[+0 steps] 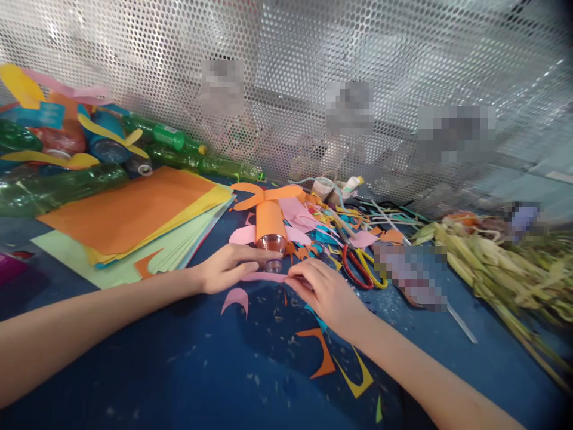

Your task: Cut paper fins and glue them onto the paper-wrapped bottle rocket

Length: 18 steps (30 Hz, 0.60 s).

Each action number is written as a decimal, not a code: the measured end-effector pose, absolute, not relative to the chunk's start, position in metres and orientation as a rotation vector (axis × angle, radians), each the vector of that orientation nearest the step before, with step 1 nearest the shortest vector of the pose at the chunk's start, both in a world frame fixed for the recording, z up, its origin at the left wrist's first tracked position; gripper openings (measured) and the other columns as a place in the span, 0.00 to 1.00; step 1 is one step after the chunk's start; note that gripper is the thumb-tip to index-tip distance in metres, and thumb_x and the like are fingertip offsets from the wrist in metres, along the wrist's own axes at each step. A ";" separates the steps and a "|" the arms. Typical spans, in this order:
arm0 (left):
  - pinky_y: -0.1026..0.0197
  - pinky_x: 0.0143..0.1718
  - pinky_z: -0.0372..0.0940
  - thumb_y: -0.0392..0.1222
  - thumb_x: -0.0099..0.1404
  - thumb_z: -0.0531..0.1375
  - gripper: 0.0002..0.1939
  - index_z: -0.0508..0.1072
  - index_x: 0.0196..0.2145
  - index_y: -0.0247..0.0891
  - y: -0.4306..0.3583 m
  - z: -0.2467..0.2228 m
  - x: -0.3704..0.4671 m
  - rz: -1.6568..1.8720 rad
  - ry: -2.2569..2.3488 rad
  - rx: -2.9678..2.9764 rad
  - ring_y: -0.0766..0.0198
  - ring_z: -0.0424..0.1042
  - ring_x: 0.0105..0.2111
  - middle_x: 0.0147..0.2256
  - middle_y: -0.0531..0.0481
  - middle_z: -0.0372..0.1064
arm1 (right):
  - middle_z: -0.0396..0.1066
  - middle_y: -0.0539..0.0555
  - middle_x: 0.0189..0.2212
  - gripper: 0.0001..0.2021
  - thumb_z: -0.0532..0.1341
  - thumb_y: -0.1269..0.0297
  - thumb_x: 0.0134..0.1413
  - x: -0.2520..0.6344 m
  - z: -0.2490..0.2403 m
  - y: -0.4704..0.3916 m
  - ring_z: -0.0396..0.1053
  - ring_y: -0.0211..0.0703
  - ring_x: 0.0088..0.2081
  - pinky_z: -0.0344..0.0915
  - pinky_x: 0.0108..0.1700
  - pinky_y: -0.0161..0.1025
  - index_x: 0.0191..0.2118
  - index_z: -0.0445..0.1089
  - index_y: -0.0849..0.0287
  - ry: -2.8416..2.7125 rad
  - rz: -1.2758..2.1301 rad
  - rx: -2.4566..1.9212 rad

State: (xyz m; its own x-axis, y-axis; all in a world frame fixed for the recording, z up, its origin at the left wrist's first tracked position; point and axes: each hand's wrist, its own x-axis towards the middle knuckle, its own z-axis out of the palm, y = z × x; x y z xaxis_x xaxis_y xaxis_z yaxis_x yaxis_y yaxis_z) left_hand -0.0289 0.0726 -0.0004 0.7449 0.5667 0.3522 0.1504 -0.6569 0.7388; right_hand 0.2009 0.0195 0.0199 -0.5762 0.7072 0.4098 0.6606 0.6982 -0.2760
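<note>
A toy plane (pixel 270 220) made from a small clear bottle wrapped in orange paper stands in front of me. It has an orange propeller-like piece (pixel 282 193) on its far end and pink paper wings (pixel 242 235) at its sides. Between my hands runs a narrow pink paper strip (pixel 267 277), just below the bottle's neck. My right hand (pixel 326 292) pinches the strip's right end. At the other end, my left hand (pixel 229 266) holds the strip near its thumb, with a finger stretched across the bottle's neck. Its lower fingers are hidden.
Stacked coloured paper (pixel 134 206) lies left, with green bottles (pixel 168 136) and finished paper-and-bottle toys (pixel 110 134) behind. Scissors (pixel 363 267), paper scraps (pixel 319 351) and dry husks (pixel 496 269) lie right. A perforated silvery sheet (pixel 286 60) rises behind the blue table (pixel 188 370).
</note>
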 end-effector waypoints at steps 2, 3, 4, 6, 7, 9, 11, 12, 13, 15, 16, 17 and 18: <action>0.52 0.55 0.57 0.44 0.69 0.42 0.23 0.64 0.56 0.38 0.073 -0.002 -0.029 0.738 0.480 2.204 0.55 0.65 0.53 0.53 0.45 0.65 | 0.70 0.54 0.30 0.08 0.52 0.65 0.63 0.201 0.019 0.021 0.67 0.42 0.35 0.66 0.37 0.40 0.35 0.65 0.60 -2.438 0.082 -1.019; 0.53 0.56 0.56 0.45 0.69 0.40 0.24 0.65 0.55 0.38 0.073 -0.003 -0.029 0.740 0.461 2.191 0.54 0.64 0.53 0.53 0.44 0.65 | 0.69 0.54 0.30 0.08 0.52 0.66 0.62 0.201 0.018 0.022 0.67 0.42 0.34 0.66 0.38 0.40 0.35 0.65 0.61 -2.450 0.057 -1.005; 0.53 0.56 0.55 0.46 0.69 0.38 0.25 0.65 0.55 0.37 0.073 -0.003 -0.029 0.746 0.449 2.181 0.54 0.64 0.53 0.53 0.44 0.66 | 0.69 0.54 0.30 0.08 0.52 0.66 0.62 0.201 0.017 0.022 0.67 0.42 0.34 0.65 0.37 0.40 0.34 0.66 0.61 -2.460 0.032 -0.991; 0.53 0.56 0.55 0.50 0.69 0.37 0.28 0.65 0.55 0.36 0.073 -0.004 -0.029 0.755 0.431 2.175 0.53 0.64 0.53 0.53 0.44 0.66 | 0.69 0.54 0.29 0.08 0.53 0.66 0.62 0.201 0.016 0.022 0.66 0.42 0.34 0.65 0.37 0.40 0.34 0.66 0.62 -2.483 -0.021 -0.969; 0.53 0.55 0.56 0.52 0.69 0.37 0.29 0.65 0.55 0.36 0.073 -0.003 -0.029 0.751 0.423 2.173 0.53 0.65 0.52 0.53 0.43 0.66 | 0.69 0.54 0.29 0.08 0.53 0.67 0.62 0.200 0.016 0.022 0.66 0.42 0.33 0.65 0.37 0.40 0.34 0.66 0.62 -2.497 -0.049 -0.963; 0.53 0.53 0.59 0.55 0.68 0.38 0.30 0.63 0.57 0.36 0.073 -0.002 -0.029 0.725 0.400 2.172 0.52 0.67 0.50 0.53 0.41 0.65 | 0.69 0.54 0.29 0.09 0.52 0.67 0.63 0.200 0.016 0.022 0.66 0.42 0.32 0.65 0.36 0.40 0.33 0.66 0.63 -2.521 -0.103 -0.957; 0.53 0.52 0.59 0.55 0.68 0.40 0.29 0.62 0.57 0.35 0.073 0.000 -0.029 0.712 0.384 2.187 0.52 0.67 0.50 0.53 0.40 0.65 | 0.69 0.54 0.28 0.10 0.51 0.66 0.63 0.200 0.016 0.023 0.66 0.43 0.32 0.65 0.35 0.40 0.33 0.67 0.63 -2.542 -0.146 -0.958; 0.53 0.53 0.59 0.55 0.68 0.42 0.28 0.62 0.57 0.35 0.073 0.000 -0.029 0.713 0.380 2.202 0.51 0.66 0.51 0.53 0.40 0.65 | 0.69 0.55 0.28 0.11 0.51 0.66 0.63 0.199 0.016 0.023 0.67 0.43 0.32 0.66 0.35 0.40 0.33 0.67 0.63 -2.546 -0.163 -0.964; 0.53 0.53 0.59 0.54 0.67 0.45 0.27 0.62 0.57 0.35 0.073 0.000 -0.028 0.713 0.378 2.221 0.51 0.65 0.52 0.53 0.39 0.65 | 0.69 0.55 0.28 0.12 0.51 0.66 0.63 0.199 0.016 0.024 0.67 0.43 0.32 0.66 0.35 0.40 0.33 0.67 0.63 -2.548 -0.176 -0.974; 0.52 0.53 0.60 0.50 0.65 0.51 0.25 0.62 0.57 0.36 0.073 -0.001 -0.027 0.706 0.389 2.250 0.51 0.65 0.53 0.53 0.39 0.65 | 0.69 0.55 0.27 0.13 0.50 0.65 0.64 0.199 0.015 0.024 0.67 0.43 0.32 0.66 0.35 0.40 0.32 0.67 0.64 -2.543 -0.199 -0.994; 0.52 0.53 0.61 0.49 0.64 0.53 0.25 0.62 0.57 0.37 0.073 -0.002 -0.026 0.703 0.402 2.255 0.52 0.65 0.52 0.53 0.40 0.65 | 0.69 0.55 0.27 0.14 0.50 0.64 0.64 0.199 0.015 0.024 0.67 0.43 0.32 0.66 0.35 0.40 0.32 0.68 0.64 -2.539 -0.212 -1.003; 0.52 0.52 0.61 0.47 0.63 0.55 0.25 0.63 0.56 0.37 0.073 -0.003 -0.025 0.704 0.419 2.253 0.52 0.66 0.52 0.53 0.40 0.65 | 0.69 0.55 0.26 0.14 0.50 0.64 0.64 0.199 0.014 0.024 0.67 0.43 0.31 0.66 0.35 0.40 0.31 0.68 0.63 -2.535 -0.226 -1.008; 0.52 0.52 0.62 0.46 0.62 0.57 0.25 0.63 0.56 0.37 0.072 -0.003 -0.025 0.712 0.436 2.248 0.52 0.66 0.52 0.53 0.40 0.65 | 0.69 0.55 0.26 0.15 0.49 0.63 0.64 0.198 0.014 0.024 0.67 0.43 0.31 0.66 0.34 0.40 0.31 0.68 0.63 -2.533 -0.242 -1.011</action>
State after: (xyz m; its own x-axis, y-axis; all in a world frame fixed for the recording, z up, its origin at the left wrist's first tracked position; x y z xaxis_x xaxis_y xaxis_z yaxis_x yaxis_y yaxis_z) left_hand -0.0245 0.0721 -0.0033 0.7895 0.4972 0.3597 0.0952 -0.6783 0.7286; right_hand 0.1984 0.0243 0.0138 -0.6579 0.6209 0.4261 0.6903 0.7235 0.0116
